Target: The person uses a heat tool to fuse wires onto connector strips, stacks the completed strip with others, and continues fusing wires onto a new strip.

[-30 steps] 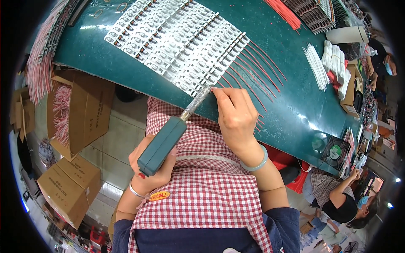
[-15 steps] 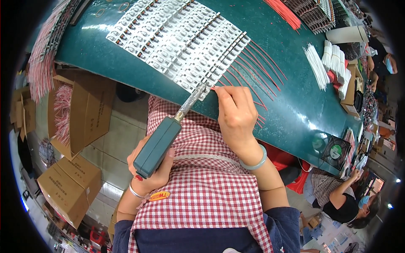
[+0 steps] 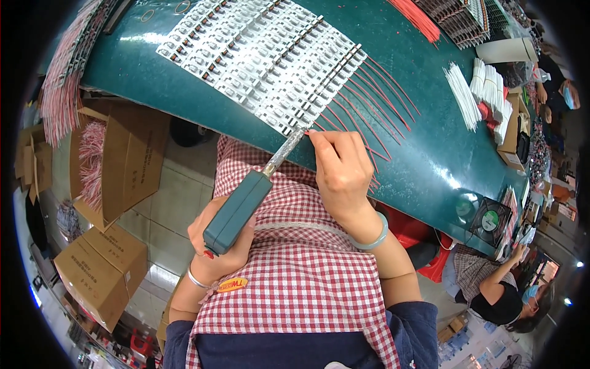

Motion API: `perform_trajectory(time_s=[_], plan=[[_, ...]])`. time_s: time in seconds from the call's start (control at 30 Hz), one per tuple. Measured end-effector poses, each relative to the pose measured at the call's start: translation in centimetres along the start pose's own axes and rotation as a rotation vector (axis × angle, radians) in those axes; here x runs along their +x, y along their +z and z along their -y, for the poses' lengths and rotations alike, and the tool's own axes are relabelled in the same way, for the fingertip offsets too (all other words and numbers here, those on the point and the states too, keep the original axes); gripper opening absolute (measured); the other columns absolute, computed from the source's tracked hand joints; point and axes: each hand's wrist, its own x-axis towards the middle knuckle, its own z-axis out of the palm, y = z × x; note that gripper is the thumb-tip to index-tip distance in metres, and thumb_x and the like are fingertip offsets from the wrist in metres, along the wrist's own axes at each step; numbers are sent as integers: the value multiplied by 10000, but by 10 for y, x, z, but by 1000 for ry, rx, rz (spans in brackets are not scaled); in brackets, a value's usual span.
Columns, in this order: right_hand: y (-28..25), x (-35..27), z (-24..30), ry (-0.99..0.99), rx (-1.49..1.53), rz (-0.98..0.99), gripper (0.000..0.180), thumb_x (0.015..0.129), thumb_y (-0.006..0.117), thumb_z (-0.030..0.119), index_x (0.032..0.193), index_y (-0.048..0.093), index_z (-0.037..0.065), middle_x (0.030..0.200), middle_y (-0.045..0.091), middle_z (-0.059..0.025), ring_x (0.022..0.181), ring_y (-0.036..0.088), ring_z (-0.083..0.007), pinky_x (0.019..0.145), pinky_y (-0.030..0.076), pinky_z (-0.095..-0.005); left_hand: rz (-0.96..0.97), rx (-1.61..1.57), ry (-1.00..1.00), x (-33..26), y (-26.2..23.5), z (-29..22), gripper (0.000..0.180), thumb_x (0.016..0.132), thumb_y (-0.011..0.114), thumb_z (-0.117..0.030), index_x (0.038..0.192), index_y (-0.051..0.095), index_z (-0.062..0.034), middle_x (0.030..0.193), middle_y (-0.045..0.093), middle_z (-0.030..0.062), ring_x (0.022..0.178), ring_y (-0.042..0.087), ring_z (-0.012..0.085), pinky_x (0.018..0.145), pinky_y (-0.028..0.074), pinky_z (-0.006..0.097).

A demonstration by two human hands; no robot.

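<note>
My left hand (image 3: 208, 237) is wrapped round the green handle of a soldering gun (image 3: 238, 209). Its foil-covered barrel slants up to the near corner of a white panel of small boards (image 3: 264, 67). Beside that tip, my right hand (image 3: 343, 169) has thumb and forefinger pinched on the end of a red wire (image 3: 311, 131), pressed at the panel's edge. Several other red wires (image 3: 369, 92) fan out to the right from the panel's right edge. Fingers and the tip hide the exact contact point.
The panel lies on a green tabletop (image 3: 424, 166). Bundled white wires (image 3: 461, 95) and loose red wires (image 3: 415, 18) lie farther right, with a small black fan (image 3: 490, 221) at the table's right edge. Cardboard boxes (image 3: 101, 277) stand at left. A co-worker (image 3: 501, 289) sits at right.
The soldering gun and my left hand have shifted slightly up and right. My right hand has dipped a little, still pinching a red wire at the panel's near corner.
</note>
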Motion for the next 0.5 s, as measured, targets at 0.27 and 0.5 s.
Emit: perform_trajectory(time_s=[0.27,0.5], plan=[[-1,1,4,35,-3,-8,245,701,712,-81,928,689,10,797,605,-82,707,577,-233,592,483,-338,6,-19,-51,-9,1,6,169,724,745,5,877,682,39,854,668,142,712,683,258,641,546,298],[0,-1,4,11,-39,6,251,699,671,-4,950,676,-13,848,605,-66,761,571,-221,611,485,-319,-24,-109,-147,-32,5,21,211,726,752,-19,919,692,39,887,683,164,732,695,266,665,556,306]])
